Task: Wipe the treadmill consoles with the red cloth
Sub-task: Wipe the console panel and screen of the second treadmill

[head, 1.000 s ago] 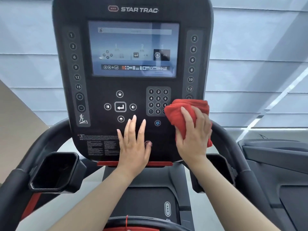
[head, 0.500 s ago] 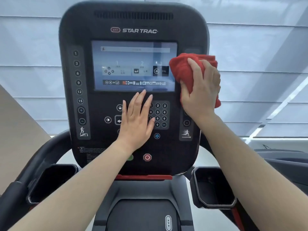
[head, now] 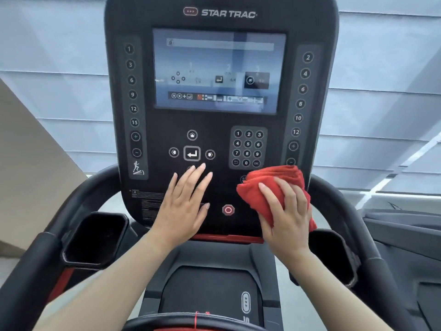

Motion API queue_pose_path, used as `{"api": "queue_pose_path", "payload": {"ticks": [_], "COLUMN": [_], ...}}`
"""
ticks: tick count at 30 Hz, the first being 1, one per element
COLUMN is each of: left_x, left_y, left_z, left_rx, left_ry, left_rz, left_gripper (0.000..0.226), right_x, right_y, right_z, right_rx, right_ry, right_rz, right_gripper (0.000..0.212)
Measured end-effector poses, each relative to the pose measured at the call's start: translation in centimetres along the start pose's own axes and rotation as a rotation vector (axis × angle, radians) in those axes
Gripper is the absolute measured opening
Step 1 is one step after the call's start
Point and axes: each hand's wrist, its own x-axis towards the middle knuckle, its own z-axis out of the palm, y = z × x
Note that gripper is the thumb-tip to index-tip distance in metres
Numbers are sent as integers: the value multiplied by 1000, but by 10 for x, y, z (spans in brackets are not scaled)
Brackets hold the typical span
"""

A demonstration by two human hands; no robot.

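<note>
The black Star Trac treadmill console (head: 222,125) fills the middle of the view, its lit screen (head: 214,70) above the keypads. My right hand (head: 286,218) lies spread over the folded red cloth (head: 262,185) and presses it against the console's lower right corner, just below the number pad. My left hand (head: 183,211) rests flat on the lower middle of the console, fingers straight and pointing up toward the arrow keys. A red stop button (head: 228,209) shows between the two hands.
Black cup holders sit at either side below the console, the left cup holder (head: 95,237) and the right cup holder (head: 331,254). Curved handrails (head: 28,271) run along both sides. Part of another treadmill (head: 405,235) stands at the right. White blinds lie behind.
My right hand has swept the red cloth down from beside the screen to the lower right corner. My left hand has slid down from the keypads to the lower middle.
</note>
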Motion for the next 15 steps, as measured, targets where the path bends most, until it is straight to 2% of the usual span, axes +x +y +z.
{"api": "queue_pose_path", "payload": {"ticks": [7,15], "left_x": [-61,-87], "left_y": [-8,-57], "left_z": [18,2], "left_rx": [-53,-43], "left_ry": [-94,-84], "left_rz": [-104,-259], "left_gripper": [58,61], "right_x": [-12,-1], "right_y": [-30,-99], "right_z": [11,44], "right_rx": [31,7], "right_ry": [-64,-150], "right_rz": [0,-243], "right_gripper": [59,52]}}
